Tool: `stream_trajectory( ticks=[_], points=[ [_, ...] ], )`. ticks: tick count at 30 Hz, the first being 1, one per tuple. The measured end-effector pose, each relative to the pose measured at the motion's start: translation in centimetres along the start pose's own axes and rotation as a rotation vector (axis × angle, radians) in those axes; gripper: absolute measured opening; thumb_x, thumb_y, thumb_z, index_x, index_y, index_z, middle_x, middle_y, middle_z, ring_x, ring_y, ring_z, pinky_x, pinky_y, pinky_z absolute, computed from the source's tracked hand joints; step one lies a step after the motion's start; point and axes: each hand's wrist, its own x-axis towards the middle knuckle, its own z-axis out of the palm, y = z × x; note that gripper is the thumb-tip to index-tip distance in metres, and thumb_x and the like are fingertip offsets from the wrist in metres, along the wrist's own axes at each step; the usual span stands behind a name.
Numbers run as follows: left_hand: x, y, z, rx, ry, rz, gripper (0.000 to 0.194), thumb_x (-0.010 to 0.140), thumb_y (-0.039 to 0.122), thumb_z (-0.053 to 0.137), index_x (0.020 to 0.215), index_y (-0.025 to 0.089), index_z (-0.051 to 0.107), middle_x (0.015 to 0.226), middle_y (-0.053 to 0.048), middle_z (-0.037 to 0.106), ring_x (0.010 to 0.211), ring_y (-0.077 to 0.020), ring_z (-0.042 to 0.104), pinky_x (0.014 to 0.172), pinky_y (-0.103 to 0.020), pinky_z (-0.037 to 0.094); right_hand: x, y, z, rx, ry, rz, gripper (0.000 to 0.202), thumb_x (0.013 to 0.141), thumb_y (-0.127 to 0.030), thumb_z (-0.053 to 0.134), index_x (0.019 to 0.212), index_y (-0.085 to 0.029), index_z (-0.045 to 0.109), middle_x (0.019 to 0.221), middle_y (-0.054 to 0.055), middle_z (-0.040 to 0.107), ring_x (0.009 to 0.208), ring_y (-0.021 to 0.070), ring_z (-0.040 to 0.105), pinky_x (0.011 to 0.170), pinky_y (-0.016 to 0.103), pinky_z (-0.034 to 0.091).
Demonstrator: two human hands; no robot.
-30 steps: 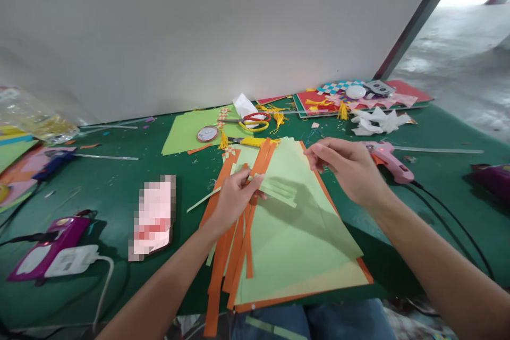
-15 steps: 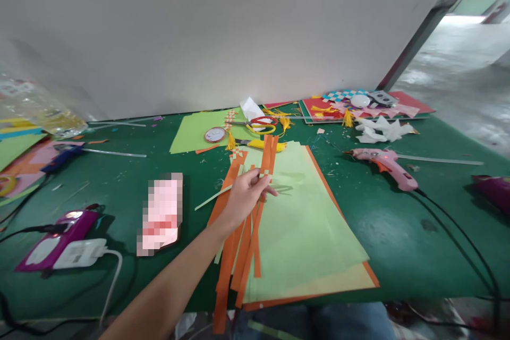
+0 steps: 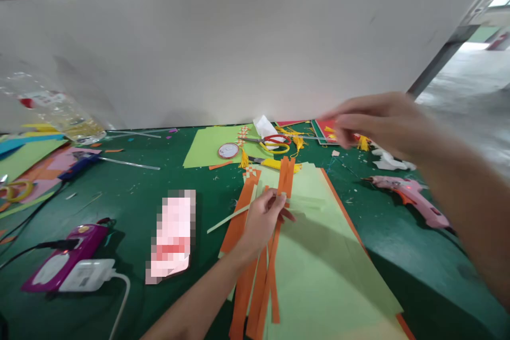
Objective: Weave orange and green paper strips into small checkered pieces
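My left hand pinches a small weave of upright orange paper strips crossed by pale green strips, held over a stack of pale green paper sheets. Loose orange strips lie along the stack's left side, partly under that hand. My right hand is in the air at the right, above the far part of the table. Its fingers look bent but are smeared by motion, and I cannot see anything in them. Below it lies a pink hot glue gun.
Beyond the stack lie a yellow utility knife, scissors, a round tape roll and yellow tassels. At left are a pixelated phone-shaped object, a purple power strip and a clear bottle. A grey partition borders the table's back.
My right hand has come into view, raised at the right. My left hand still grips the paper strips. The view has tilted up and shifted left.
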Motion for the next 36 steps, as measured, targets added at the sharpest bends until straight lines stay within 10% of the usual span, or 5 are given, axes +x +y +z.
stream_trajectory(
  ticks=[7,15,22,32,36],
  points=[
    [0.3,0.3,-0.4,-0.043,0.035,-0.068,0.033,0.083,0.044,0.060,0.070,0.019,0.045,0.060,0.002,0.057,0.055,-0.0123,0.064,0.049,-0.020,0.038,10.3,8.7,9.3,-0.769,-0.387,0.007,0.020,0.086,-0.024,0.057,0.090,-0.011,0.073,0.091,0.008,0.072,0.088,0.0223,0.065,0.076,0.030,0.047],
    [0.7,0.2,-0.7,-0.140,0.070,-0.107,0.027,0.085,0.039,0.061,0.098,0.022,0.044,0.061,0.006,0.058,0.054,-0.0112,0.065,0.051,-0.019,0.041,11.8,12.5,13.4,-0.958,-0.502,0.051,0.033,0.091,-0.032,0.057,0.119,-0.015,0.057,0.120,0.011,0.059,0.101,0.0213,0.061,0.085,0.041,0.052],
    [0.6,0.3,-0.7,-0.147,0.045,-0.089,0.027,0.084,0.040,0.060,0.094,0.023,0.041,0.060,0.008,0.055,0.052,-0.0114,0.065,0.050,-0.019,0.042,11.7,11.1,12.3,-0.891,-0.334,-0.033,0.036,0.082,-0.022,0.065,0.114,-0.009,0.057,0.118,0.018,0.057,0.102,0.0251,0.057,0.087,0.037,0.047],
    [0.0,-0.1,-0.5,-0.019,-0.067,-0.014,0.026,0.086,0.045,0.057,0.088,0.020,0.049,0.063,0.003,0.060,0.057,-0.0135,0.065,0.050,-0.021,0.039,9.0,5.3,4.8,-0.534,-0.035,-0.049,0.043,0.087,-0.024,0.049,0.129,-0.019,0.043,0.100,0.008,0.061,0.085,0.0194,0.060,0.073,0.031,0.047],
    [0.0,-0.1,-0.7,-0.035,-0.097,0.088,0.025,0.086,0.042,0.058,0.082,0.019,0.051,0.069,0.002,0.059,0.069,-0.0149,0.068,0.055,-0.020,0.042,3.3,2.9,2.7,0.131,0.007,0.076,0.037,0.082,-0.044,0.061,0.113,-0.028,0.050,0.075,-0.004,0.050,0.055,0.0090,0.048,0.051,0.022,0.040]
  ],
)
